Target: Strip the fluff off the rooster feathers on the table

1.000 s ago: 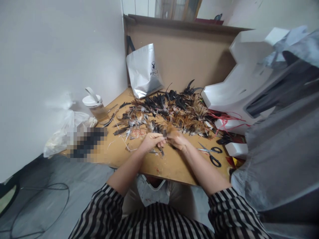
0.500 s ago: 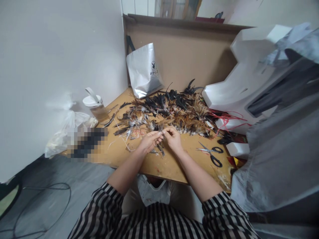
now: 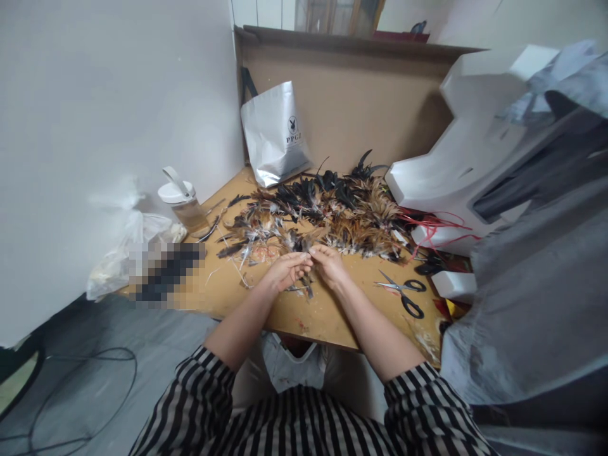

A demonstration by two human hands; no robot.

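The feathers (image 3: 358, 235), black, brown and orange, are lying in ragged rows across the middle and back of the bench (image 3: 332, 316), just beyond your hands. Your left hand (image 3: 287, 269) is pinching narrow, its thumb and forefinger closing together while the other fingers are curling. Your right hand (image 3: 329, 263) is also pinching narrow, its fingertips meeting those of the left in front of the feathers; whatever they may be gripping is too small to tell. Loose white strips (image 3: 244, 276) are lying near your left hand. The scissors (image 3: 399, 287) are resting open to the right of your right hand, their handles pointing away from it. Red strings (image 3: 439, 223) are trailing off the right end of the feathers, beside the white foam (image 3: 439, 158). Behind the feathers, a silver bag (image 3: 274, 136) is leaning against the cardboard (image 3: 351, 95). Over on the left, a lidded jar (image 3: 189, 214) is standing near a plastic bag (image 3: 116, 263).
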